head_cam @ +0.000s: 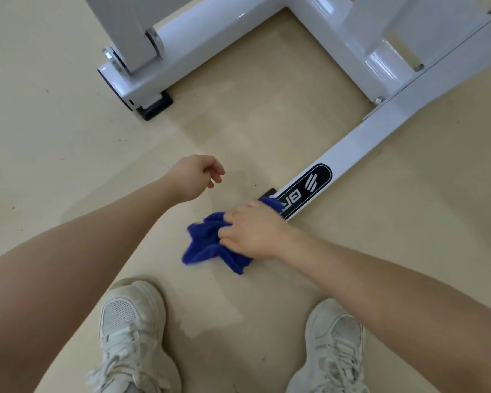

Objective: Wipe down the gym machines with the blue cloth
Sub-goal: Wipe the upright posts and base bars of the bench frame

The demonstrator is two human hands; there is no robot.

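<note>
Blue and plush, the microfibre cloth is bunching under the right hand, whose fingers are curling into its folds and pinching it near the middle. One end of the cloth is lying over the near end of the white floor rail of the gym machine, covering part of the black logo sticker, while the loose part is trailing towards the beige floor; whether it is touching the floor is hard to tell. The left hand is hanging above the floor with fingers loosely curled, holding nothing.

The cloth is looking light, soft and limp, so it is likely to be folding and slipping wherever it is not being pressed; gathering it into a pad under the palm should be giving better contact than pinching a corner. The painted steel is glossy and stiff, probably letting the cloth slide easily, and the machine is judged far too heavy to be shifting under a wipe.

The rail's end cap and the sticker's remaining letters are hiding beneath the hand and cloth. The upper machine frame is being cut off by the top edge, so the machine's type is staying unclear. The white trainers are being cropped at the bottom.
</note>
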